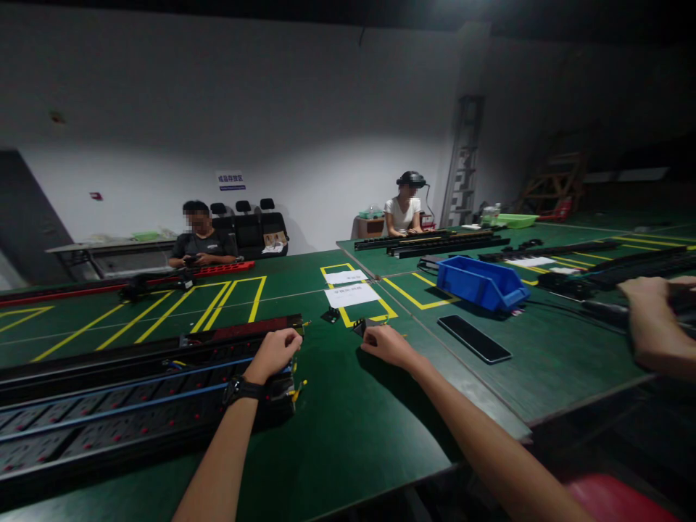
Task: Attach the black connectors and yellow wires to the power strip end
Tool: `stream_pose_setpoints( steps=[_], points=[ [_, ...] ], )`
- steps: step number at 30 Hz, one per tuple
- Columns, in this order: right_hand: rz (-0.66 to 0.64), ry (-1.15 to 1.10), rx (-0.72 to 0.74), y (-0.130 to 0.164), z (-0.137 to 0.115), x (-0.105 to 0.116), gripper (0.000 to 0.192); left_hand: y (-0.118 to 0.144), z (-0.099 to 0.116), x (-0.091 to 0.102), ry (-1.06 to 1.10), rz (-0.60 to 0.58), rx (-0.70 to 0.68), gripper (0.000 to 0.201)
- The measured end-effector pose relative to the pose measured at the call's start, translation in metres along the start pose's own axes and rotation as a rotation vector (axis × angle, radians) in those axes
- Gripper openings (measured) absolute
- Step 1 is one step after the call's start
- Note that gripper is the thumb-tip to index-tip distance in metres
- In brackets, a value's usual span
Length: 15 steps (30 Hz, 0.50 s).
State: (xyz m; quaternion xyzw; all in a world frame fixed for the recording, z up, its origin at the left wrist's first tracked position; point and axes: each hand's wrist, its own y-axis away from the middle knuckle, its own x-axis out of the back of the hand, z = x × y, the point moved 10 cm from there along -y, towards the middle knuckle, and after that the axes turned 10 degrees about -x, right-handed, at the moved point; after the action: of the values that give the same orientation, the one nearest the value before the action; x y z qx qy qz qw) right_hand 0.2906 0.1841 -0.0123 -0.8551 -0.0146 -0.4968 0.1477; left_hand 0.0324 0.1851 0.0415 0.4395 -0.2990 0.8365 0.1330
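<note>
A long black rail assembly [135, 406] with blue strips and rows of red dots lies on the green table to the left. Over its right end is my left hand [276, 354], a watch on its wrist. Its fingers are curled closed, and anything in them is hidden. My right hand [388, 345] pinches a small dark angular part [363, 327] at the tabletop, beside the yellow tape. Another small black piece [330, 315] lies just beyond, near a white paper sheet [352, 293]. Short yellow-tipped wires [299, 390] stick out of the assembly's end.
To the right are a phone [474, 338] and a blue bin [481, 281]. Another person's hands [655, 315] work over black rails at the far right. Two people sit across the table, one beside more black rails [435, 243]. Yellow tape [257, 299] marks the green tabletop.
</note>
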Motion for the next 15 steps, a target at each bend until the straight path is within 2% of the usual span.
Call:
stream_pose_setpoints(
  steps=[15],
  points=[
    [0.001, -0.016, 0.013, -0.0013, 0.0009, -0.0024, 0.008, -0.0003, -0.0003, -0.0004, 0.006, -0.005, 0.004, 0.036]
  ],
)
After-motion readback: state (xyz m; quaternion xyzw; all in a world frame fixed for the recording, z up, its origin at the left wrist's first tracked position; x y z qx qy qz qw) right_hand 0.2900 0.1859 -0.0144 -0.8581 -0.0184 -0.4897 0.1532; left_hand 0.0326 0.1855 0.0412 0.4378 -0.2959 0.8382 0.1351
